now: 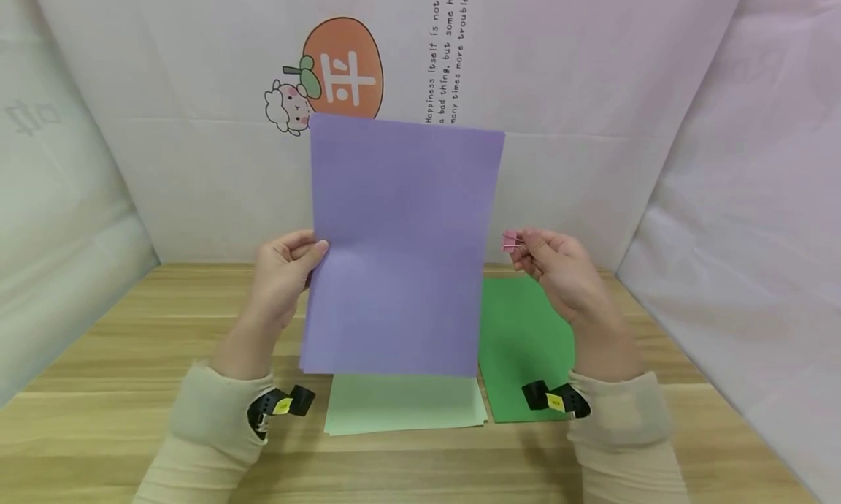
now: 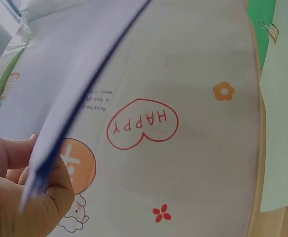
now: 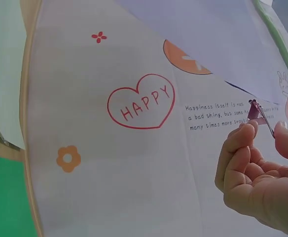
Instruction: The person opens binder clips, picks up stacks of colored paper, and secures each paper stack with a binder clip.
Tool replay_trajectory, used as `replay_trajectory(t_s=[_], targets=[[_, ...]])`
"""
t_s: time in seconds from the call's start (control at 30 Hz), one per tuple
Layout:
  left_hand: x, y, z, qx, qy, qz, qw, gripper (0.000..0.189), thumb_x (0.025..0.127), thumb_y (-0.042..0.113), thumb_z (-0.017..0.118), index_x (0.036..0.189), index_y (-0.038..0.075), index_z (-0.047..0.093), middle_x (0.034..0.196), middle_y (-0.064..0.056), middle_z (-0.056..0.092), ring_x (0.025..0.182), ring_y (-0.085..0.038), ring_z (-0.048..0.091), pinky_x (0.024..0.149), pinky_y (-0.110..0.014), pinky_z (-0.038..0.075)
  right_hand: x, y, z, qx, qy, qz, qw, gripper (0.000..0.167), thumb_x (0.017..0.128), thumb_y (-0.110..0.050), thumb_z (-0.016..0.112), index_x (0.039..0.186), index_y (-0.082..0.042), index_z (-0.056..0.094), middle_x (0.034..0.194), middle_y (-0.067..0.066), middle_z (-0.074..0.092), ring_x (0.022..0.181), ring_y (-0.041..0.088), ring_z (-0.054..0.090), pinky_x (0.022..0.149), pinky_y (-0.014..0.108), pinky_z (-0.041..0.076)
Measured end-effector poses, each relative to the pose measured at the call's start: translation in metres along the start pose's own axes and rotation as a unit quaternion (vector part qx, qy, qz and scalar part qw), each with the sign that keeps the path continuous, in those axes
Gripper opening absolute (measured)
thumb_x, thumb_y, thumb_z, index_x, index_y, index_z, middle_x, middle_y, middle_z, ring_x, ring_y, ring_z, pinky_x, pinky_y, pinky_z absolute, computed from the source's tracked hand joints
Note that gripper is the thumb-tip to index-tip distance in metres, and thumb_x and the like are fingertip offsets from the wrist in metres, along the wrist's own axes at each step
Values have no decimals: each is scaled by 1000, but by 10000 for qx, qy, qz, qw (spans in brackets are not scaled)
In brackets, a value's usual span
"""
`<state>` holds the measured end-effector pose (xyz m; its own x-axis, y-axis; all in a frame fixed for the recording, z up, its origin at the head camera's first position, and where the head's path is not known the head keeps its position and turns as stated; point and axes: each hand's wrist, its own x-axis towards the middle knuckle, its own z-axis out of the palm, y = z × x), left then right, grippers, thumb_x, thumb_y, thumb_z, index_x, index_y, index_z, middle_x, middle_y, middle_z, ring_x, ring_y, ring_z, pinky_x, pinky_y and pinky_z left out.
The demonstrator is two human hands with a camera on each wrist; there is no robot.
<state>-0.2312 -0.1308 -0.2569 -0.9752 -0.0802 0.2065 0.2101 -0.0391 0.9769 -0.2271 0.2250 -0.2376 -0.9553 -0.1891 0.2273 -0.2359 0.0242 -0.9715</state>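
Observation:
My left hand (image 1: pixel 285 274) pinches the left edge of a few purple sheets of paper (image 1: pixel 401 248), held upright above the table. Their lower edges are slightly offset at the bottom left. Seen edge-on in the left wrist view, the sheets run between thumb and curled fingers. To the right of the paper, my right hand (image 1: pixel 565 270) pinches a pink binder clip (image 1: pixel 509 242) by its wire handles. The clip's mouth points toward the paper's right edge, with a small gap between them. In the right wrist view the clip (image 3: pixel 253 109) stands between thumb and index finger.
Pale green paper (image 1: pixel 407 402) lies on the wooden table (image 1: pixel 131 350) below the purple sheets. Darker green paper (image 1: pixel 519 343) lies to its right. Another binder clip (image 2: pixel 272 32) is at the pale green paper's edge. White printed cloth (image 1: pixel 558 175) encloses the back and sides.

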Motion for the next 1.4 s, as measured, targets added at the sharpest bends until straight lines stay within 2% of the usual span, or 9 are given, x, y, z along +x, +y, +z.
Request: replay_trajectory(t_s=[0.23,0.6,0.83,1.13,1.4], targets=[[1,3,6,-60,64,48,9999,35,99,8,60,127,-12,56,77,16,72,74,-1,69,68,-17,57,-1,0,2,249,179,-103,9995,27,106,-25,46,109,-1,57,86,-5,59,81,8,54,79,16,46],[3,11,13,-278,129,221,9993,31,98,5,61,123,-11,58,75,16,72,72,-1,69,67,-17,57,2,-3,5,580,553,0,9968,21,105,-21,49,101,-5,63,81,-4,61,77,9,57,77,16,49],[3,12,13,-110,120,188,9997,32,98,6,61,124,-11,58,75,15,71,73,-1,68,68,-17,57,3,-3,9,421,630,-75,9971,25,105,-16,48,89,-14,68,78,-5,62,75,8,57,75,16,50],[5,7,12,-146,136,101,9998,36,98,5,60,130,-12,55,75,17,71,72,-1,68,67,-17,57,8,3,13,-64,738,-207,9970,19,105,-14,48,100,-1,60,76,-7,61,73,8,56,73,16,51],[8,0,10,-120,125,65,9998,36,98,5,60,129,-12,56,75,17,71,71,-1,68,66,-17,57,10,6,18,-474,725,-246,9959,22,106,-10,45,108,9,57,77,-7,59,75,7,55,72,16,51]])
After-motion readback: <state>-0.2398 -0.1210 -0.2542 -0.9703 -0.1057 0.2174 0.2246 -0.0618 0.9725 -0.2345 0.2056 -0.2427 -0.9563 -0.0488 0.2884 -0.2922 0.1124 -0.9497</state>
